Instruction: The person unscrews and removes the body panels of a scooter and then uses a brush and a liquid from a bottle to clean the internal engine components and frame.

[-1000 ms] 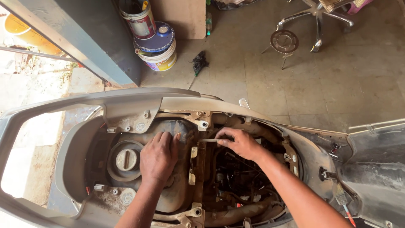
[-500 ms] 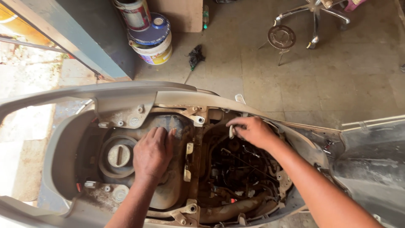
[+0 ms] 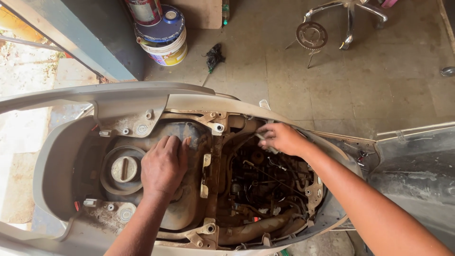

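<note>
A scooter (image 3: 118, 102) with its seat and storage bin off fills the lower view, its pale body shell curving around an open bay. The floor (image 3: 379, 90) beyond is worn grey tile. At the top left stands a grey door (image 3: 90, 38), and beside it a white bucket (image 3: 163, 40) with a blue lid and a can (image 3: 144, 10) just behind it. A chair base (image 3: 346, 14) of bright metal lies at the top right, with a sprocket (image 3: 311, 34) leaning by it. A dark rag (image 3: 214, 54) lies on the floor between bucket and sprocket.

Inside the bay, the rusty tank (image 3: 185, 213) sits on the left half, with its round cap (image 3: 124, 169) near the left edge. A rusted bracket (image 3: 205, 175) runs down the middle. To the right lies the engine bay (image 3: 265, 185), dark with hoses and wires.

The left hand (image 3: 163, 166) rests flat on the tank just right of the cap, fingers spread and bent slightly at the tips, its grip loose and holding nothing. The right hand (image 3: 282, 138) reaches over the upper rim of the engine bay, its grip closed on a small pale tool (image 3: 265, 142), perhaps a driver handle, though the fingers cover most of it. The two hands are well apart, with the bracket between them.
</note>
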